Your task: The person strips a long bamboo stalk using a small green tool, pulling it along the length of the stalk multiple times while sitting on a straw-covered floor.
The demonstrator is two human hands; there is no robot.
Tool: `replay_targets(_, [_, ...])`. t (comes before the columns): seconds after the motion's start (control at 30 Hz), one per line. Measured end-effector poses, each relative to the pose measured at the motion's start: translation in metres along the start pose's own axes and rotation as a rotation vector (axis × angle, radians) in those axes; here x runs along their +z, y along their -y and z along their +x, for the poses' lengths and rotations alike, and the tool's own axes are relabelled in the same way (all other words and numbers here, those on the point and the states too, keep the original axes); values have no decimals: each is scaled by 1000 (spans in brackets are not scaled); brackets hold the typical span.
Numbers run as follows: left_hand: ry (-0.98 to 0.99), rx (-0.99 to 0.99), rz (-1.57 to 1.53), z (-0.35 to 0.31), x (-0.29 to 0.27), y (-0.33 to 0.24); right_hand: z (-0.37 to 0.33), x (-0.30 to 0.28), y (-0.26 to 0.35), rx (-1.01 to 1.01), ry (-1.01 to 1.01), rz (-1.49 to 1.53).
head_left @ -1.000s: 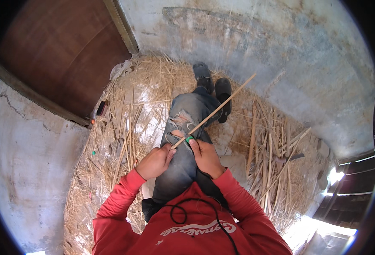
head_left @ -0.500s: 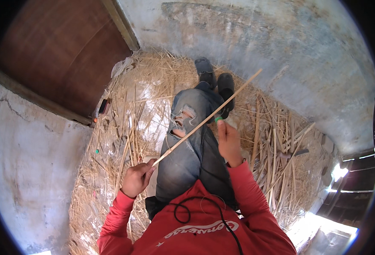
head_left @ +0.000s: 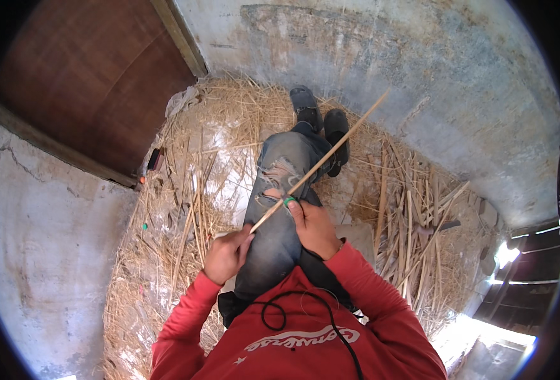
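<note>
A long, thin pale cane strip point(head_left: 337, 147) slants across my lap, from low left up to the right past my shoes. Its lower end is pinched between the thumb and fingers of my left hand point(head_left: 227, 255). My right hand point(head_left: 315, 229) is closed beside the strip's lower part, over my thigh. A small green thing point(head_left: 288, 200) with a dark bit shows at its fingertips, against or very near the strip; its kind I cannot make out. Beneath both hands are my legs in torn jeans point(head_left: 264, 250).
Straw and shavings point(head_left: 238, 104) litter the floor. To the right lies a heap of split strips point(head_left: 413, 221), with a dark-bladed tool point(head_left: 446, 225) among them. Plastered walls point(head_left: 381, 47) and a brown panel point(head_left: 96, 76) enclose the spot. A small dark red object point(head_left: 155, 159) lies at left.
My right hand has come down and left along the strip, with the green thing. My left hand has shifted slightly right and up, and the strip now stands a little steeper.
</note>
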State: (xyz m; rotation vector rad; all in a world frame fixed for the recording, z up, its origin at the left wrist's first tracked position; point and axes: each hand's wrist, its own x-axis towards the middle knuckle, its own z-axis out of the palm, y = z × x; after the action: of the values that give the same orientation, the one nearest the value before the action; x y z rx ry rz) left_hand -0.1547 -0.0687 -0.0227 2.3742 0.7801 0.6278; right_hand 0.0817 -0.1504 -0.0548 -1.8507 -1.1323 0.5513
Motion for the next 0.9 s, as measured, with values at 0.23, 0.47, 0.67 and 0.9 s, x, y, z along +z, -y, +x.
replay_targets(0.23, [-1, -30, -11, 32, 7, -17, -7, 4, 4, 8, 84, 106])
replay_targets(0.47, [-16, -63, -5, 21, 9, -13, 15, -48, -14, -1, -78, 83])
replay_targets(0.67, [-24, -36, 37, 22, 13, -15, 30, -23, -16, 13, -260, 22])
replay_targets(0.9, [-9, -47, 74, 24, 16, -18, 23, -14, -15, 14, -88, 82])
